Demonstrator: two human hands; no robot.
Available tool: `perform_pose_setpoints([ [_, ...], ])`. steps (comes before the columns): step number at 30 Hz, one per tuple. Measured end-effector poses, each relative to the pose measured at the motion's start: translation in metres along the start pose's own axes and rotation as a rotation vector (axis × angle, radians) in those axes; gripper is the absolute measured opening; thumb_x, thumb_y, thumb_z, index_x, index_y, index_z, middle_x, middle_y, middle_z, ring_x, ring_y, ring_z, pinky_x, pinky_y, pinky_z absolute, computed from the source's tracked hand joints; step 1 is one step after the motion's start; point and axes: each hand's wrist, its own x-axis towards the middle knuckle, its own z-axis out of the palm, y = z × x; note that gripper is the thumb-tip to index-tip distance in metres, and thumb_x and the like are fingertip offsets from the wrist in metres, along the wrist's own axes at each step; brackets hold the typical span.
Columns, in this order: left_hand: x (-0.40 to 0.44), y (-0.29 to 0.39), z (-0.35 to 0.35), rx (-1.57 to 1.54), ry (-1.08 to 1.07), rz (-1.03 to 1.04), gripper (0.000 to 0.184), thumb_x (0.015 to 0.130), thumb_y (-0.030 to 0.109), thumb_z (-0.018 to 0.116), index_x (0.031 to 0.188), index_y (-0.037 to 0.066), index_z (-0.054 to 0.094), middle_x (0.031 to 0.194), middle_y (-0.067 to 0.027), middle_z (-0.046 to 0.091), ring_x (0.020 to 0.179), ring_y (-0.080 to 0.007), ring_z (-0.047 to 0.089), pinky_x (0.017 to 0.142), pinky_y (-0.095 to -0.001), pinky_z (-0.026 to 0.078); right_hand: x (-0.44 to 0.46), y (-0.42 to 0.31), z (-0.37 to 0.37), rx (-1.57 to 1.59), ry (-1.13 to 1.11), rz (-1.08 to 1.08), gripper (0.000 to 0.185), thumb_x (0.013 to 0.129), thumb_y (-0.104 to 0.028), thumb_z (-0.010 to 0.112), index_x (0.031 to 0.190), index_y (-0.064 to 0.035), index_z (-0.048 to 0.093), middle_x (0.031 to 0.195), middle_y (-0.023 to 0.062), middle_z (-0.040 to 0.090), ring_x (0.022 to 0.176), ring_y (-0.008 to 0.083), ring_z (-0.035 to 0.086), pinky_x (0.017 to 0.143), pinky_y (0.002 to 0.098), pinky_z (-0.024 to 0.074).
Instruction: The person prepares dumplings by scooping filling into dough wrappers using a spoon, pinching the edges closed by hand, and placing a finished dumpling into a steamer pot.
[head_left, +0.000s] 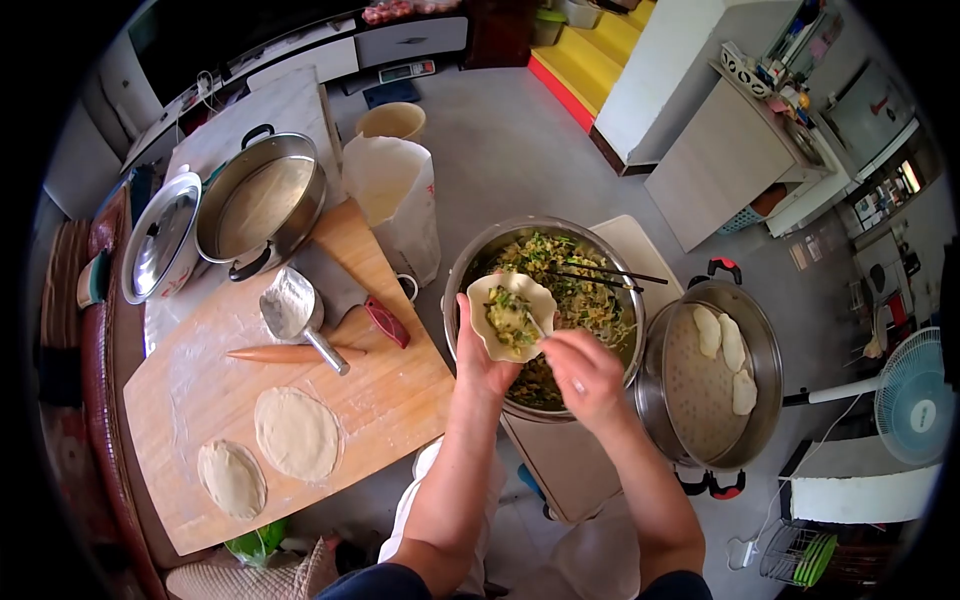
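Note:
Over the big steel bowl (462, 262), my left hand (482, 365) cups a dough wrapper (488, 335) with a wavy rim. A heap of chopped green and yellow filling (508, 305) lies in the wrapper. My right hand (590, 375) pinches a thin-handled spoon (538, 325), its tip at the filling. More filling (585, 335) fills the bowl below, with a pair of dark chopsticks (605, 276) lying across it. On the wooden board (390, 400) to the left are a flat dough round (297, 433) and a folded dumpling (232, 480).
A metal flour scoop (290, 305), a wooden rolling pin (290, 354) and a cleaver (335, 285) lie on the board. The steamer pan (705, 410) at right holds three dumplings (733, 343). A pot (265, 195), a lid (165, 235) and a flour sack (400, 220) stand farther back.

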Motion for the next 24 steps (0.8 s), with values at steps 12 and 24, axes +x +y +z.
perform_pose_setpoints([
  [12, -0.004, 0.003, 0.010, 0.004, 0.026, 0.016, 0.062, 0.101, 0.060, 0.028, 0.141, 0.014, 0.045, 0.133, -0.0109, 0.055, 0.125, -0.0353, 0.052, 0.103, -0.0616, 0.044, 0.002, -0.023, -0.003, -0.097, -0.112, -0.154, 0.023, 0.076, 0.007, 0.071, 0.099, 0.0031, 0.071, 0.099, 0.0127, 0.065, 0.079, 0.0269, 0.065, 0.068, 0.0351, 0.0538],
  [24, -0.002, 0.022, 0.008, -0.078, 0.093, 0.054, 0.062, 0.102, 0.060, 0.026, 0.139, 0.016, 0.048, 0.138, -0.0137, 0.053, 0.126, -0.0432, 0.049, 0.102, -0.0687, 0.040, -0.041, 0.038, -0.043, 0.125, 0.067, 0.836, 0.013, 0.089, -0.005, 0.063, 0.095, 0.0028, 0.071, 0.084, 0.0130, 0.073, 0.071, 0.0216, 0.070, 0.064, 0.0311, 0.0541],
])
